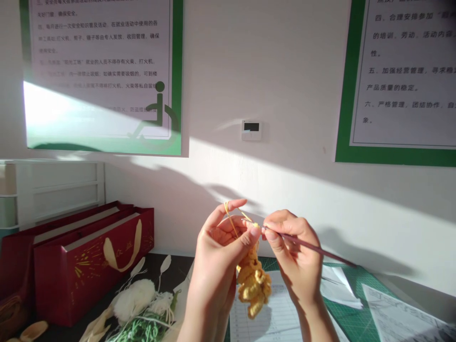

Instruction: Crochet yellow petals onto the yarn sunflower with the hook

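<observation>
A yellow crocheted piece (254,285) hangs below my left hand (228,242), its top edge pinched between thumb and fingers. Yellow yarn (232,221) loops round the raised index finger of that hand and runs down to the work. My right hand (295,242) grips a crochet hook (320,250) with a dark red handle between thumb and fingers. The hook's thin metal tip meets the top of the yellow piece, close to my left thumb. The handle's far end points to the right.
Red gift bags (96,266) stand at the left beside white drawers (64,190). White and green yarn pieces (138,304) lie near them. Printed papers (278,304) rest on a green cutting mat (347,280). A thermostat (251,130) and framed posters (176,71) are on the wall.
</observation>
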{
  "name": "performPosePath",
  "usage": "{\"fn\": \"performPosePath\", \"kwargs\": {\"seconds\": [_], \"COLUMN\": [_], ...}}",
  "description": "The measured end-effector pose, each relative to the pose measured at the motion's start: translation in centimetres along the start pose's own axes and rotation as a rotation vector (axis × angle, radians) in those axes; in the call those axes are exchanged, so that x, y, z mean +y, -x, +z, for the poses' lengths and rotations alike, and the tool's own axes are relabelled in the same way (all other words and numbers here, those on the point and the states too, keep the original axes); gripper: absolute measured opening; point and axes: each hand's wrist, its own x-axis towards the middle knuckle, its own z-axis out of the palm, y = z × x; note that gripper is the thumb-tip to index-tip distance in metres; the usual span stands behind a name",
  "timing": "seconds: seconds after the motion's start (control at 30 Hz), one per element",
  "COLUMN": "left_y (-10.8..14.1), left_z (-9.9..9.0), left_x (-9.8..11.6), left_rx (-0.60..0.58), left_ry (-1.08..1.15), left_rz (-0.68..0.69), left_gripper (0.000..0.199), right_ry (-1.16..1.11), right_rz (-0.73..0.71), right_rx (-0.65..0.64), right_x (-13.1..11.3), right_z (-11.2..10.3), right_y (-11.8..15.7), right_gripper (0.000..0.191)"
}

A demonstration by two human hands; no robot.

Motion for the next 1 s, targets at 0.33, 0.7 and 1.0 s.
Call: {"fn": "performPosePath", "kwargs": {"seconds": [0.33, 0.7, 1.0], "left_y": [-0.4, -0.5, -0.3], "left_z": [-0.6, -1.0, -0.5], "left_x": [0.3, 0.7, -0.2], "left_rx": [-0.142, -0.253, -0.124], "left_ry": [0.213, 0.129, -0.029], "left_rz": [-0.337, -0.238, -0.055], "left_gripper": [0.055, 0.034, 0.036], "right_ry": [-0.073, -0.541, -0.383], "right_rz": [-0.154, 0.410, 0.320], "right_rx": [0.162, 0.183, 0.124], "right_x": [0.4, -1.4, -0.6], "right_z": [0.9, 1.1, 1.2], "right_y": [0.7, -0.3, 0.3], "right_gripper": [0.009, 0.021, 0.005]}}
